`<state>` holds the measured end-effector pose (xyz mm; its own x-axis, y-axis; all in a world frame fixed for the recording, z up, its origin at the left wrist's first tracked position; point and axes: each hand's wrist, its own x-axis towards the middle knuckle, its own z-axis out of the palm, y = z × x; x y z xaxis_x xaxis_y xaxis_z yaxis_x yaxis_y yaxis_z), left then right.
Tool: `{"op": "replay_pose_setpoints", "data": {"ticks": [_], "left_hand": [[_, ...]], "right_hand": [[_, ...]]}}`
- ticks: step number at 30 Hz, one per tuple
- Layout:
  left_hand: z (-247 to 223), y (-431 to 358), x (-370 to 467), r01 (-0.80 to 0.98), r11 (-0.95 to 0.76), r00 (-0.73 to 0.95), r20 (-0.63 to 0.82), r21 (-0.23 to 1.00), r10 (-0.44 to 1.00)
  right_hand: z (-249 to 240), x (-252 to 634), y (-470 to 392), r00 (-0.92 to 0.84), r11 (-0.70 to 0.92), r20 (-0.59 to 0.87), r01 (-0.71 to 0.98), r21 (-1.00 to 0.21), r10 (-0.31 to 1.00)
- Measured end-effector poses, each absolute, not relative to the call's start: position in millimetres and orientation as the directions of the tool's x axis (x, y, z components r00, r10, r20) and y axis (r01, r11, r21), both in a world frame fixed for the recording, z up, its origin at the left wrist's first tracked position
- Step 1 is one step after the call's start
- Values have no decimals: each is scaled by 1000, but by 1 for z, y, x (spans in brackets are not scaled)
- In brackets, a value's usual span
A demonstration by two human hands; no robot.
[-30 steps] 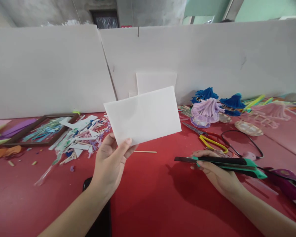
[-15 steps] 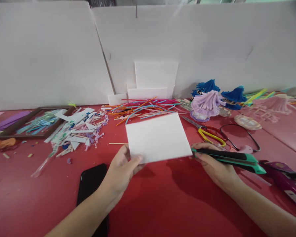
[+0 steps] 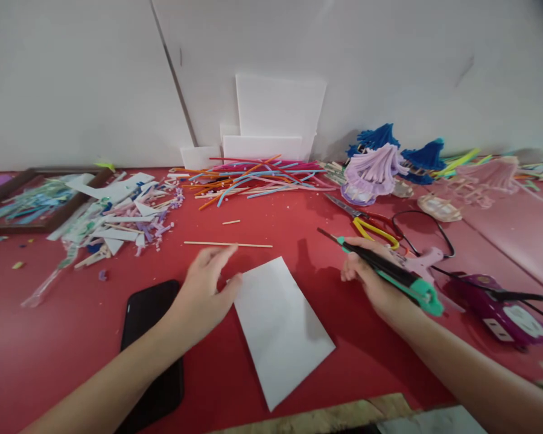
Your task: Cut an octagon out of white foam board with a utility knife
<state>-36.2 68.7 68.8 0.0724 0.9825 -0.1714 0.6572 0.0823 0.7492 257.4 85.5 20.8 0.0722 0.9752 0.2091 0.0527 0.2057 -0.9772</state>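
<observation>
A white rectangular board (image 3: 283, 331) lies flat and at an angle on the red table (image 3: 235, 374). Just off its upper left corner is my left hand (image 3: 210, 289), fingers apart and nothing held. A thin wooden stick (image 3: 253, 245) lies beyond that hand's fingertips, with a short stick piece (image 3: 231, 222) behind it. My right hand (image 3: 375, 280) grips a green and black utility knife (image 3: 393, 274), whose blade points up and left above the table.
A black phone (image 3: 151, 355) lies under my left forearm. Scissors (image 3: 366, 223) and a purple power strip (image 3: 502, 310) are at the right. Pipe cleaners (image 3: 257, 181), scraps (image 3: 122, 217) and fuzzy blue and lilac figures (image 3: 374, 172) line the back.
The white board has gone from between my hands down onto the table and turned. My left hand has let go of it. The view has tilted lower.
</observation>
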Motion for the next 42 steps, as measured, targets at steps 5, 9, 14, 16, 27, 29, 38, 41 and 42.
{"op": "replay_pose_setpoints", "data": {"ticks": [5,9,14,16,27,29,38,41,42], "left_hand": [[61,40,-8,803,-437,400,178,405,899],[43,13,14,747,-643,612,205,170,764],[46,24,10,619,-722,771,-65,310,634],[58,36,0,566,-723,817,-149,396,557],[55,24,-15,635,-700,700,139,328,700],[50,24,-13,703,-673,649,177,230,740],[55,48,-29,566,-788,806,41,243,591],[55,45,-32,549,-798,814,56,249,578],[54,43,-33,548,-798,813,64,251,579]], "right_hand": [[25,258,82,63,158,163,79,-984,985],[26,261,81,54,127,132,97,-987,990],[19,265,76,-4,338,346,223,-914,938],[20,266,72,-53,357,355,234,-904,933],[52,268,83,-208,-189,-108,-422,-887,972],[52,267,79,-263,-224,-132,-357,-907,956],[49,263,84,-331,-404,-316,-245,-881,889],[47,264,89,-259,-374,-303,-293,-880,917],[45,264,89,-240,-359,-294,-303,-883,925]]}}
